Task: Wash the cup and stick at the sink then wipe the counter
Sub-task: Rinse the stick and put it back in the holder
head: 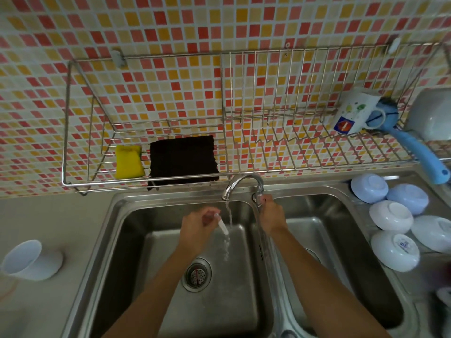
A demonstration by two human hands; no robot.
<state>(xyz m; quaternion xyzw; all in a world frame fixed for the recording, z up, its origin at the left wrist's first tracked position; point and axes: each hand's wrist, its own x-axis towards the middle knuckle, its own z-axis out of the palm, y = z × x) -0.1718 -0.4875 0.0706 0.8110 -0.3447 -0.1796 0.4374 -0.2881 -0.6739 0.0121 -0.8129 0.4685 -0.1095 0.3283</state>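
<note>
- Forearms reach in from the bottom edge, nearest the camera, over the steel double sink [127, 240], which is the biggest thing on the counter [48, 220].
- Above the sink a wire rack [244, 152] is fixed to the tiled wall, holding a yellow sponge [128, 162], a dark cloth [183, 158], a patterned mug [353, 113] and a blue brush [415, 147].
- Upturned bowls [390, 217] sit clustered on the right drainboard.
- A white cup [29, 261] lies tipped on its side on the counter, well to the left of the sink and apart from both hands; it looks not yet washed.
- Over the left basin the faucet [244, 184] is running, with a thin stream falling toward the drain [196, 274].
- The right hand [271, 215] is closed around the tap lever at the faucet's base.
- The left hand [197, 228] is pinched shut on the stick [223, 226], a small white piece held just beside the stream, touching or nearly touching the water.
- As a judgement: rinsing the stick is the step in hand. The cup and wiping the counter are both left, and the cloth or sponge for that sits untouched on the rack.
</note>
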